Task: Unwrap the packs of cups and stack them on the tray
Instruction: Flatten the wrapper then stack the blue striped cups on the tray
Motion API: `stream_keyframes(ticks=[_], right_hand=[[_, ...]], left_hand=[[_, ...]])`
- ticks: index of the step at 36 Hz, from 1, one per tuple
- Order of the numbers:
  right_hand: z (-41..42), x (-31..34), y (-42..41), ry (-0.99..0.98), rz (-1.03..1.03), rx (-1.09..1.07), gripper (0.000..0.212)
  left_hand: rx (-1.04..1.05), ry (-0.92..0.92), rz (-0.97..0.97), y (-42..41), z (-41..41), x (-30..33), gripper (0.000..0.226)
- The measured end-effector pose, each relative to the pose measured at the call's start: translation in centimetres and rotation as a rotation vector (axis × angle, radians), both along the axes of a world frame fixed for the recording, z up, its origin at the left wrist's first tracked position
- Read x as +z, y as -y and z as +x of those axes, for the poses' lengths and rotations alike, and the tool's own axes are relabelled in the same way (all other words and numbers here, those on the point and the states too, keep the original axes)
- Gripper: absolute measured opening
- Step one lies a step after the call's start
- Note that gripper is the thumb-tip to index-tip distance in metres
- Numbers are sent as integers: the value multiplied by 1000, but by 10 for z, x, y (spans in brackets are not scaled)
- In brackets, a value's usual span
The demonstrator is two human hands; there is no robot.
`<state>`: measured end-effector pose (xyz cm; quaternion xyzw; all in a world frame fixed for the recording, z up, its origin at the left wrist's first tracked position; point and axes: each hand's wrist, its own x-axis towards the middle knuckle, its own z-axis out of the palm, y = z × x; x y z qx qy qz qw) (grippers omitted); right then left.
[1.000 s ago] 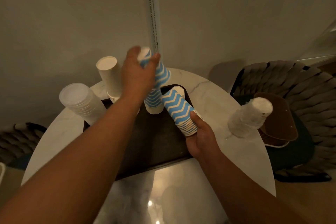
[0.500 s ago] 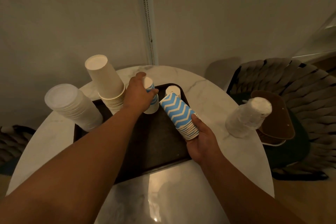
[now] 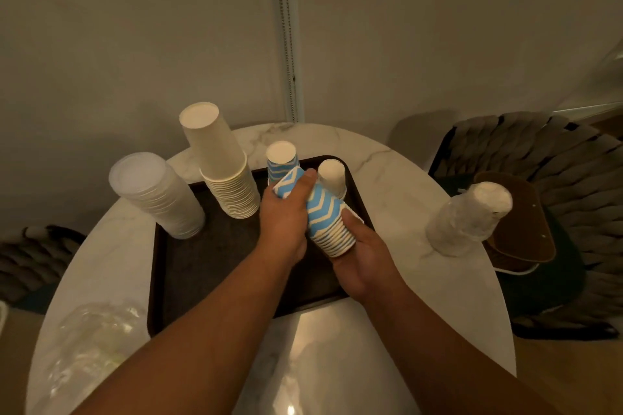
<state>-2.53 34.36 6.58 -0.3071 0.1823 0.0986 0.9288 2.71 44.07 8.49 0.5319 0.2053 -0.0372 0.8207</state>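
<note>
Blue zigzag cup stack [image 3: 325, 219] is being held tilted over the dark tray [image 3: 202, 266]; right hand [image 3: 362, 254] is cupping its rim end, left hand [image 3: 286, 212] is wrapping the top. Probably splitting off a batch; next it needs setting upright beside the blue cups [image 3: 281, 162] already standing. A wrapped pack [image 3: 468, 217] is waiting on the round marble table [image 3: 397, 185], with a woven chair [image 3: 556, 158] beyond and a plain wall behind.

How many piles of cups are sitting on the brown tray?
4 show on the tray: clear cups far left, tall white cups, a blue zigzag pile at the back, a small white pile beside it. Hands may hide more.
</note>
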Motion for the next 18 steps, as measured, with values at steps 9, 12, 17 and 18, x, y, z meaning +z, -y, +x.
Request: stream_keyframes(ticks=[9, 12, 17, 18], right_hand=[[-7, -1, 3, 1, -81, -73, 44], [-7, -4, 9, -23, -53, -78, 45], [-8, -4, 13, -15, -40, -59, 35], [-8, -4, 14, -18, -32, -60, 34]], left_hand=[[180, 68, 89, -13, 32, 29, 54], [165, 280, 329, -23, 51, 53, 50], [130, 538, 664, -30, 76, 76, 50], [118, 539, 701, -31, 80, 73, 51]])
